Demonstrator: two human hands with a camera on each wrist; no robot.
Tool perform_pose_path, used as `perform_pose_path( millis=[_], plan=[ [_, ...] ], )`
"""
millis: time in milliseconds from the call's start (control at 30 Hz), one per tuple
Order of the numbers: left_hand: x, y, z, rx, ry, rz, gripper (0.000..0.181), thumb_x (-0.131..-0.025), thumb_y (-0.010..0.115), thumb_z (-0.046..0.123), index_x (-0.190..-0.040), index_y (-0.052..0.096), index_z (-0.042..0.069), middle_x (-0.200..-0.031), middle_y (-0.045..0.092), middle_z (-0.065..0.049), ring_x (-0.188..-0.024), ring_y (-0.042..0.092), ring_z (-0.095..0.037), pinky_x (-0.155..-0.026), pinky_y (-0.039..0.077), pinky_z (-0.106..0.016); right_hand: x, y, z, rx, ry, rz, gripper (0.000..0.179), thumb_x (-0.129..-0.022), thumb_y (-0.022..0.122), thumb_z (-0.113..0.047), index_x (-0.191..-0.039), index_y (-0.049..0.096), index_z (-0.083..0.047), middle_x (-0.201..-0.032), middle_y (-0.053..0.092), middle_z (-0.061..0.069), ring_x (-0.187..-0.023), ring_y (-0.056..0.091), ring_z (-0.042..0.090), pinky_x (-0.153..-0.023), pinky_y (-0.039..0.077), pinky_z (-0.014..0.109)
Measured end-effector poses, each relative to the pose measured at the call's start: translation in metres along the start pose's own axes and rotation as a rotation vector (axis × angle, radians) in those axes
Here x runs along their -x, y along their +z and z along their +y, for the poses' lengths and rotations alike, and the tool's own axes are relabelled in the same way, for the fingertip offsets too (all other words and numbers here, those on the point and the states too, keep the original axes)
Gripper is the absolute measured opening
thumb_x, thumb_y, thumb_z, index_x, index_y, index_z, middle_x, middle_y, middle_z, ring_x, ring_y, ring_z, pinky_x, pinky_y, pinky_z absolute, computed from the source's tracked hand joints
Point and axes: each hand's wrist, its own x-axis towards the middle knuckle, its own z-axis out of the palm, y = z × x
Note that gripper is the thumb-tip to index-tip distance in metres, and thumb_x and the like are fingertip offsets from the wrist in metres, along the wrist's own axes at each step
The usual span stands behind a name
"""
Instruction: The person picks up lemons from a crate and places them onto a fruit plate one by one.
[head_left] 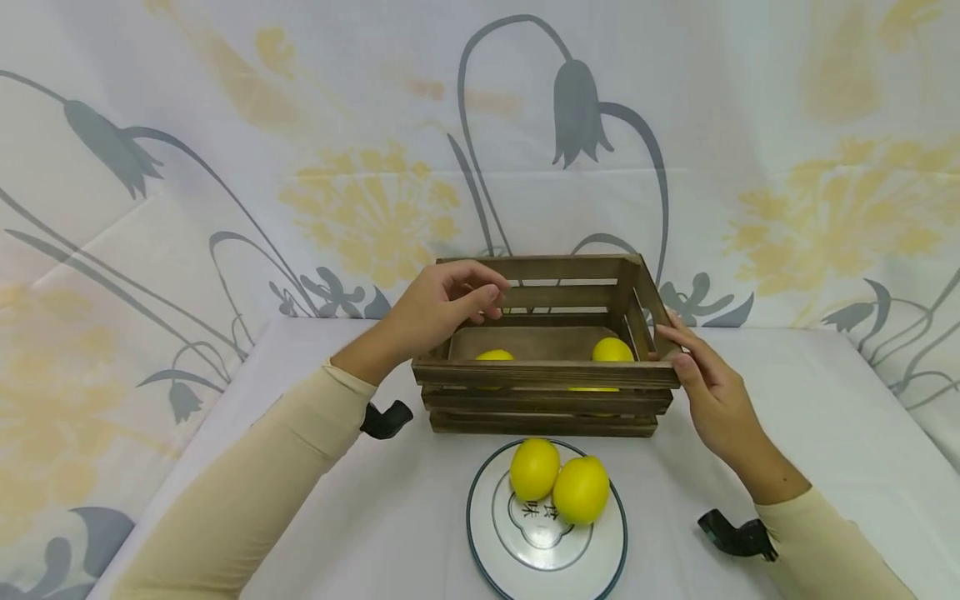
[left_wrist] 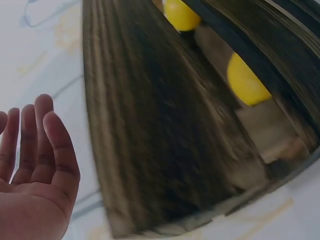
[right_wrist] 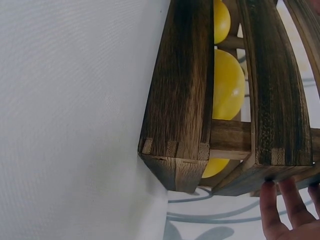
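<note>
A brown slatted wooden crate [head_left: 543,400] stands on the white cloth, with yellow lemons [head_left: 612,350] inside, partly hidden by its front slats. My left hand [head_left: 453,304] is raised over the crate's left end, fingers loosely bent and holding nothing. In the left wrist view that hand [left_wrist: 37,170] shows apart from the crate's boards [left_wrist: 150,125]. At the right end, my right hand [head_left: 712,387] touches the upper rim near the front corner. The right wrist view has its fingertips [right_wrist: 269,192] extended against the end of a slat [right_wrist: 280,100].
In front of the crate lies a white plate [head_left: 506,554] with a dark rim, bearing two lemons [head_left: 581,490] side by side. A patterned floral cloth [head_left: 360,108] hangs close behind the crate. Black curved pieces [head_left: 738,535] stick out by both wrists.
</note>
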Motion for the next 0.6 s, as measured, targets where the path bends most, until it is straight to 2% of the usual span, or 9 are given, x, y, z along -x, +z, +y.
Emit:
perform_pose_path(
  millis=[200, 367, 467, 600],
  plan=[
    [-0.009, -0.004, -0.016, -0.005, -0.070, -0.003, 0.024, -0.102, 0.058, 0.020, -0.121, 0.066, 0.008, -0.116, 0.068, -0.010, -0.100, 0.071, -0.026, -0.085, 0.059, -0.039, 0.000, -0.001, 0.001, -0.006, -0.009, 0.008, 0.040, -0.106, 0.043, -0.008, -0.145, 0.051, -0.010, -0.163, 0.033, 0.005, -0.148, 0.026, -0.004, -0.108, 0.027, 0.002],
    [-0.016, -0.005, -0.024, -0.048, -0.166, -0.038, 0.024, -0.103, 0.057, 0.020, -0.123, 0.065, 0.010, -0.122, 0.066, -0.009, -0.106, 0.069, -0.030, -0.086, 0.059, -0.038, -0.001, 0.000, 0.001, -0.016, -0.015, 0.006, 0.040, -0.106, 0.043, -0.008, -0.145, 0.051, -0.010, -0.162, 0.033, 0.010, -0.149, 0.026, -0.002, -0.108, 0.027, 0.002],
    [-0.019, -0.007, -0.024, -0.100, -0.201, -0.071, 0.023, -0.103, 0.057, 0.020, -0.123, 0.065, 0.011, -0.123, 0.066, -0.007, -0.106, 0.069, -0.029, -0.086, 0.059, -0.035, 0.000, 0.000, 0.001, -0.016, -0.011, 0.003, 0.040, -0.107, 0.043, -0.008, -0.145, 0.051, -0.010, -0.162, 0.033, 0.010, -0.148, 0.026, -0.003, -0.107, 0.027, 0.002],
    [-0.024, -0.013, -0.016, -0.171, -0.188, -0.103, 0.025, -0.103, 0.057, 0.022, -0.123, 0.065, 0.011, -0.122, 0.065, -0.006, -0.101, 0.070, -0.024, -0.086, 0.058, -0.036, -0.001, 0.001, 0.001, -0.021, -0.012, 0.001, 0.040, -0.107, 0.043, -0.008, -0.146, 0.051, -0.010, -0.163, 0.033, 0.009, -0.145, 0.029, -0.006, -0.105, 0.029, 0.001]
  ],
)
